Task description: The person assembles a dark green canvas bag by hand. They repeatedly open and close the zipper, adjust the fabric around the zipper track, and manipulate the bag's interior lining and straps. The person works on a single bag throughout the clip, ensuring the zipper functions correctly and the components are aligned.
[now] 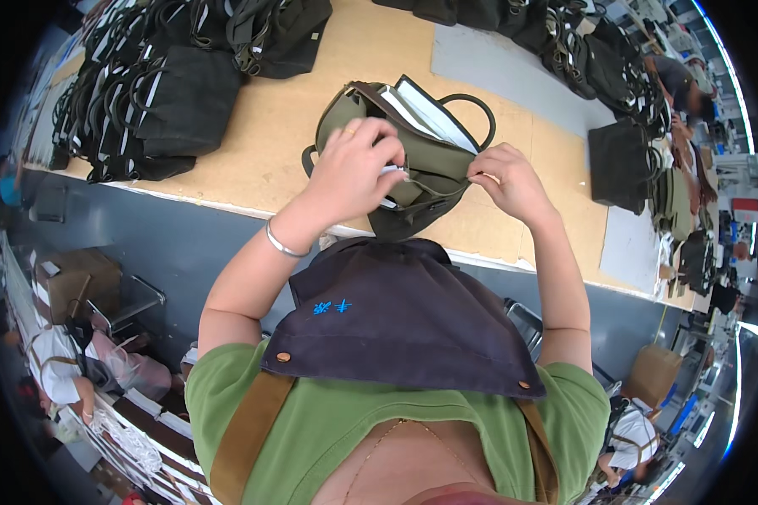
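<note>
1. We have an olive-lined handbag (pixel 440 156) at the worktop's (pixel 274 164) near edge, mouth open and facing up; being right in front of the wearer likely puts the inside within easy view and reach of both hands.
2. Right hand (pixel 512 183): grip is thumb and fingers pinching the bag's rim at its right end. We read this as steadying that corner and keeping the mouth spread.
3. Left hand (pixel 358 164): fingers curled over the left part of the opening, thumb beside a small white piece (pixel 391 170). We can't tell whether this grip pinches it; fingers hide the contact.
4. Black loop handle (pixel 491 122) stands out on the far side, clear of the opening, so it doesn't block either hand.
5. White panel (pixel 425 114) sits upright-ish along the bag's far side; we guess it helps that wall hold shape.
6. Dark bags (pixel 189 101) are massed at left, more dark bags (pixel 619 164) at right, both well apart from the handbag, presumably leaving elbow room in the middle.
</note>
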The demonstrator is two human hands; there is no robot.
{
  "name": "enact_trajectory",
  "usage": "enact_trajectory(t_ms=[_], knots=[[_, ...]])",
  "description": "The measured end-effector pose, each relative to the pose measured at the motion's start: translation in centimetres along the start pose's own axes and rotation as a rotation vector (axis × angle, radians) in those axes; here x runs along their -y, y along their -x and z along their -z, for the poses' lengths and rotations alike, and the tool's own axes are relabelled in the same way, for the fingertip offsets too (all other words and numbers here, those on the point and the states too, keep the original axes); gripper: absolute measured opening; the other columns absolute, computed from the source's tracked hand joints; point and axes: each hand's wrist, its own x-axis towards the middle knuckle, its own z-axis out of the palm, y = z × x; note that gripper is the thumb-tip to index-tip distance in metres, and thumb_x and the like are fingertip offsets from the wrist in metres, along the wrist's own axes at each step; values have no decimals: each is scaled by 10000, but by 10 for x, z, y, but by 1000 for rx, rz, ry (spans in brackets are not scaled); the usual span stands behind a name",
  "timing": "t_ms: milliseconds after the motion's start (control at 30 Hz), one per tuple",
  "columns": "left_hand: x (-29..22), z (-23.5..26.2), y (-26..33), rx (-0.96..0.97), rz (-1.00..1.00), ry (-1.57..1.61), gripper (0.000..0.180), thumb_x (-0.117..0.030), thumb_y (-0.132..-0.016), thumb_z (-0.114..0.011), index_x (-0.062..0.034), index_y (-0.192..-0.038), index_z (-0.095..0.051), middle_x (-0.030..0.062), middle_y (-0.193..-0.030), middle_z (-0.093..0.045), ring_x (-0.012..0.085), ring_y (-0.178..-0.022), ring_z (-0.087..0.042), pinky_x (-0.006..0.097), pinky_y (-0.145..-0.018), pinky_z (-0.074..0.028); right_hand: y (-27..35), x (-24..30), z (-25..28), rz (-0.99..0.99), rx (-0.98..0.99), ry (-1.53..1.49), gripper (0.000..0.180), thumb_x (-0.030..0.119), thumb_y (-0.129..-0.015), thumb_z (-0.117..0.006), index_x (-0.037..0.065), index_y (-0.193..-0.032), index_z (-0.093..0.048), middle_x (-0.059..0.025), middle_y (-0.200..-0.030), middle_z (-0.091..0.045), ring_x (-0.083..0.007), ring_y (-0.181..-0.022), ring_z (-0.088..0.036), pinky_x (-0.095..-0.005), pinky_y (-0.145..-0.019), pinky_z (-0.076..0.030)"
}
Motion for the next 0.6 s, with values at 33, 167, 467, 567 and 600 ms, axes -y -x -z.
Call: enact_trajectory(t_ms=[33, 167, 467, 567, 600], knots=[[7, -5, -2, 59, -16, -29, 119, -126, -760, -710, -111, -839, -622, 20, -795, -638, 265, -806, -606, 397, -836, -425, 2, 3, -3, -21, -9, 16, 103, 110, -759, -708, 70, -841, -660, -47, -857, -648, -261, -871, -593, -360, -788, -487], [17, -14, -6, 527, 136, 54, 98, 1, -740, -613, -72, -804, -629, 65, -768, -613, 267, -809, -614, 381, -729, -449, -3, 54, -19, -309, -111, -212, 164, 141, -739, -732, 62, -864, -662, -102, -908, -657, -308, -839, -638, -398, -735, -519], [-18, -4, 40, 372, -40, 42, 143, -134, -763, -681, -127, -904, -704, 34, -953, -568, 211, -939, -560, 386, -929, -353, -15, 71, -65, -294, 21, -229, 62, 47, -773, -626, 5, -790, -668, -163, -802, -656, -340, -801, -637, -420, -723, -514], [-17, -19, 51, 237, -49, -151, 163, -214, -708, -753, -151, -849, -704, 10, -933, -581, 193, -911, -565, 380, -914, -356, -18, 66, -70, -197, -5, -282, 61, 39, -766, -625, 8, -799, -665, -162, -790, -652, -350, -789, -633, -432, -712, -505], [-14, -23, 52, 216, -51, -160, 146, -204, -711, -751, -149, -837, -703, 9, -926, -581, 195, -905, -564, 382, -908, -356, -20, 64, -69, -156, -10, -277, 65, 41, -766, -627, 10, -807, -666, -163, -789, -651, -350, -786, -632, -429, -709, -503]])
